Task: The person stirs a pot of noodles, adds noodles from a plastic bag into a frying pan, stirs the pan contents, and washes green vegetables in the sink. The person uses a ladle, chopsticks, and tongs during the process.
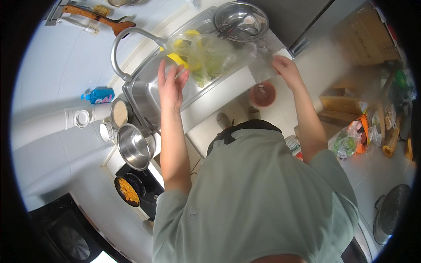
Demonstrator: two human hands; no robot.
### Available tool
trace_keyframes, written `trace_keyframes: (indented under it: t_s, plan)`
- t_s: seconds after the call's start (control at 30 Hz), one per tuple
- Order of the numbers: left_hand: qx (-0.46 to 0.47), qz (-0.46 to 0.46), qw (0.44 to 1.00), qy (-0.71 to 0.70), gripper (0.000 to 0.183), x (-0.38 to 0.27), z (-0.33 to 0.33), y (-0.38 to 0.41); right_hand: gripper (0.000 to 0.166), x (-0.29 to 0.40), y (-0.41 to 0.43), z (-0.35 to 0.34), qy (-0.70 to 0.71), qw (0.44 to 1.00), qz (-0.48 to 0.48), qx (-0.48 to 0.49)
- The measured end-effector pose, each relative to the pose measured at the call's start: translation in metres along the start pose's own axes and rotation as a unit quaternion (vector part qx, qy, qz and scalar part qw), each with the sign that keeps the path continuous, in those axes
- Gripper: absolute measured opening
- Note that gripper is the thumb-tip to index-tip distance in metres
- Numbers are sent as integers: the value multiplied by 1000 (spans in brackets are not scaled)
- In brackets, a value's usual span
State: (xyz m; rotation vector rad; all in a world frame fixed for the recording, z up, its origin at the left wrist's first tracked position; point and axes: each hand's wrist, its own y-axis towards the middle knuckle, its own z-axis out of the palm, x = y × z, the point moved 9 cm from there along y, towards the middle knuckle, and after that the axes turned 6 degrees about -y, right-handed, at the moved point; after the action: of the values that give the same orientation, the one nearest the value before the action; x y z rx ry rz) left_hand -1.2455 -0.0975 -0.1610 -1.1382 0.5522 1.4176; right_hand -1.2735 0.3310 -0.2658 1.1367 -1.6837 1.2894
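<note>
A clear plastic bag [227, 54] with green leafy vegetables [209, 67] inside or under it lies over the steel sink [141, 86]. My right hand [286, 70] pinches the end of the bag, which is stretched out to the right past the counter's front edge. Over the sink basin, my left hand [171, 83] is raised with its fingers apart and nothing in them. A bright yellow object [179, 60] shows beneath the bag, mostly covered, so its kind is unclear. Close by my left fingers arches the grey faucet [115, 54].
A steel bowl [241, 8] with utensils stands beyond the bag. Left of the sink are a blue pump bottle [102, 96], a grain-filled bowl [120, 113] and a steel pot [133, 148]. A pan of yellow food [128, 192] sits on the stove. A reddish bucket [263, 94] stands on the floor.
</note>
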Motion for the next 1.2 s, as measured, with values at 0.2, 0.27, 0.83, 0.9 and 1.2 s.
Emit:
trace_keyframes:
  t_s: [0.2,0.27,0.83,0.9,1.2]
  plan:
    - [-143,-33,989,1,39,82,-92,-53,28,-140,-45,-49,0,996,82,27]
    - [-77,-2,997,16,31,118,-120,-71,30,-160,-65,-32,-14,990,116,76]
    - [-478,-12,871,116,64,151,-232,-377,39,-112,-140,242,-290,817,2,498]
    - [-519,-8,849,99,63,158,-263,-415,39,-101,-156,272,-286,809,1,513]
    - [-623,23,747,232,57,84,-347,-561,44,-112,-274,388,-329,736,-70,588]
